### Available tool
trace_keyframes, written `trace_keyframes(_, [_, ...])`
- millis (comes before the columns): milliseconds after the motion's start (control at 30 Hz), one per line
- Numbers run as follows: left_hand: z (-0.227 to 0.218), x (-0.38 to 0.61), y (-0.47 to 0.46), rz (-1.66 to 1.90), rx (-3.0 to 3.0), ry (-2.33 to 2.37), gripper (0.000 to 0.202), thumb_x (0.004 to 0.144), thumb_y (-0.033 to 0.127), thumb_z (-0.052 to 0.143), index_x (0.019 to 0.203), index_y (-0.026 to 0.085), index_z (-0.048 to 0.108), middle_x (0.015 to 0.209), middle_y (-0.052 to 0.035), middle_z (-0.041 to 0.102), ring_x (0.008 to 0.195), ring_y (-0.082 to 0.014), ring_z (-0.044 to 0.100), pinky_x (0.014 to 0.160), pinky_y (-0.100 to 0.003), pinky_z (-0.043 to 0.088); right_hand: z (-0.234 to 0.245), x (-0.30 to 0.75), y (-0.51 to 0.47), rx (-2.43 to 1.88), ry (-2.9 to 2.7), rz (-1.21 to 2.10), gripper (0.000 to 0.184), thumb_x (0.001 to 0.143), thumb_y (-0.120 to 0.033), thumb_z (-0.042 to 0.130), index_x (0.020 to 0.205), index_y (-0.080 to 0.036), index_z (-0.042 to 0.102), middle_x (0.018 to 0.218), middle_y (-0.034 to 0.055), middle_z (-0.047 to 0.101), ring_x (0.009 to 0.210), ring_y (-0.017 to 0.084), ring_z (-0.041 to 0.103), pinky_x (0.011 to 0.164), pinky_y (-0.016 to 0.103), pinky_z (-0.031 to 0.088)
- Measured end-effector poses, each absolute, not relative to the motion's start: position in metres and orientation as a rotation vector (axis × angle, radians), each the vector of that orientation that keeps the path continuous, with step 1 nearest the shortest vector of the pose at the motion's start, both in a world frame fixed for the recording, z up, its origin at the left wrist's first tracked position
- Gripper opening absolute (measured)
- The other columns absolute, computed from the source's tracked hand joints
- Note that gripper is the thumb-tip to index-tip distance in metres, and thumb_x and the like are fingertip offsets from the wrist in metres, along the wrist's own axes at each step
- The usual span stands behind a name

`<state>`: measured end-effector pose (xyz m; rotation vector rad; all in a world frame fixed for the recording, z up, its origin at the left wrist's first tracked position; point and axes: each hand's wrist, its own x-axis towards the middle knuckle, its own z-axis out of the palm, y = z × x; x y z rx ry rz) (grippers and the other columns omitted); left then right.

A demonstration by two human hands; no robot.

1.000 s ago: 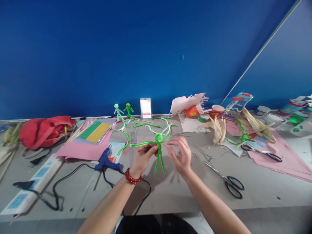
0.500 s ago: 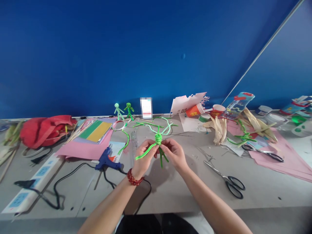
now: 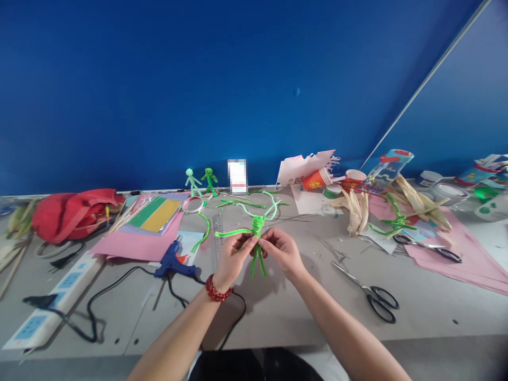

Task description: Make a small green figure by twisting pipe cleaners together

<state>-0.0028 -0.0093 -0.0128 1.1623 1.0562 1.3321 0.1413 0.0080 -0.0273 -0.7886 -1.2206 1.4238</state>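
A bright green pipe-cleaner figure point(image 3: 257, 224) is pinched between my two hands above the table. Its upper part is a wound coil, one long strand sticks out to the left, and two ends hang below. My left hand point(image 3: 235, 255) grips it from the left with thumb and fingers, a red bead bracelet point(image 3: 217, 289) on the wrist. On the other side my right hand point(image 3: 281, 251) pinches the same figure just under the coil. Behind it lie loose pale green pipe cleaners point(image 3: 273, 207). Two finished-looking pipe-cleaner figures point(image 3: 209, 181) stand near the wall.
Left are a blue glue gun point(image 3: 174, 263) with its cord, a power strip point(image 3: 51, 301), coloured sheets point(image 3: 154, 214) and a red bag point(image 3: 75, 211). Scissors point(image 3: 371, 293), dried husks point(image 3: 354, 209), an orange paper cup point(image 3: 315, 180) and pink paper point(image 3: 468, 254) lie right. A phone point(image 3: 237, 177) leans on the wall.
The figure has turned in my fingers: its long strand swung up from lower left to nearly level, and the hanging ends shifted left. Both hands keep their pinch.
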Motion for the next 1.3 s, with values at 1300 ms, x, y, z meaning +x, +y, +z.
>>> trace_keyframes(1300, [-0.008,-0.002,-0.005,1.317,1.023,1.152,0.019,0.07,0.037,0.074,0.066,0.02,0.069,0.065,-0.0009,0.064,0.067,-0.0167,0.058,0.065,-0.028,0.049,-0.021,0.142,0.0,-0.956,-1.788,0.498,0.008,0.084,-0.019,0.056,0.076,-0.021,0.058,0.067,-0.0003,0.06,0.06,0.014,0.055,0.061,0.026,0.044])
